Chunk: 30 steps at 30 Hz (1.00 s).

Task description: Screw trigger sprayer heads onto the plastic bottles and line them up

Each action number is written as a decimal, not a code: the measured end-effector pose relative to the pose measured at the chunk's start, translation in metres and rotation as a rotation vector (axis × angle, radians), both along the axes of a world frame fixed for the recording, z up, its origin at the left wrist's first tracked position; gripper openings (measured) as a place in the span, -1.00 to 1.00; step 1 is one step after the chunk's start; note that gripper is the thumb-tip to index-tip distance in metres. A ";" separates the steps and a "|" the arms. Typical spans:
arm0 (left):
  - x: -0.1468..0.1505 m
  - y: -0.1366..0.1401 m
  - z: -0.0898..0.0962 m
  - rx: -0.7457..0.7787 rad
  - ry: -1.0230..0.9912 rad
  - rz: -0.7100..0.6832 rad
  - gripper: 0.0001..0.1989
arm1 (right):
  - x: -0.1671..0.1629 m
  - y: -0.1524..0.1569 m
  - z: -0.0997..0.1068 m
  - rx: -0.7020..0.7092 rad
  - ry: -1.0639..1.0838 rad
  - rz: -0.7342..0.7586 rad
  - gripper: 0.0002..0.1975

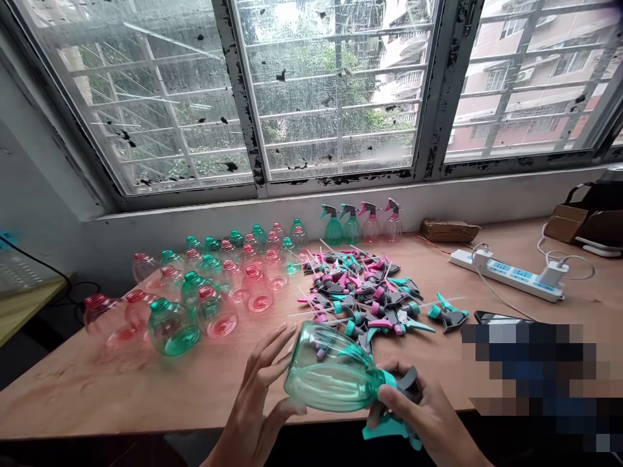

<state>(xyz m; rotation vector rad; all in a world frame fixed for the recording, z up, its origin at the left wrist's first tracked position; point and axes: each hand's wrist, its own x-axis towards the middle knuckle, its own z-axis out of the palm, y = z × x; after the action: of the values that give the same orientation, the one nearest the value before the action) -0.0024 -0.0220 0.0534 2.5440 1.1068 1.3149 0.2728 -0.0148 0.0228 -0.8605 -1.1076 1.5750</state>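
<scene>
A clear green spray bottle (pixel 331 383) lies on its side in the air above the table's front edge, its base toward the left. My right hand (pixel 413 402) is closed around its neck, where a teal collar meets a grey and teal trigger sprayer (pixel 389 428). My left hand (pixel 265 383) is beside the bottle's base with fingers apart; the thumb is close under the base, and I cannot tell whether it touches. Just beyond the bottle lies a pile of loose trigger sprayers (pixel 374 292) in pink, teal and grey, with thin tubes.
Several headless pink and green bottles (pixel 214 311) stand at the left of the wooden table (pixel 97 395). Sprayer-topped bottles (pixel 351 227) line the wall. At the right are a power strip (pixel 511 275), a brown package (pixel 450 231), a cardboard box (pixel 567 217) and a phone (pixel 501 318).
</scene>
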 end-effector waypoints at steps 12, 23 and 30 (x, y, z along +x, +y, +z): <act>0.003 0.008 -0.010 -0.737 -0.486 -0.248 0.02 | 0.013 0.002 0.000 0.818 -0.453 -0.248 -0.65; 0.015 0.017 -0.034 -0.421 -0.673 -0.267 -0.26 | -0.002 0.011 -0.004 0.356 -0.408 0.045 -0.59; -0.004 0.036 -0.050 -0.326 -0.487 -0.024 -0.01 | 0.016 0.121 0.110 0.538 -0.521 -0.250 -0.48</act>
<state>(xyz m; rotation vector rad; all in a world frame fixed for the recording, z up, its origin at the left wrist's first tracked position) -0.0069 0.0139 0.0038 1.8659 1.0717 1.4911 0.2883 0.1061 0.1326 -1.0070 -1.6211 0.7940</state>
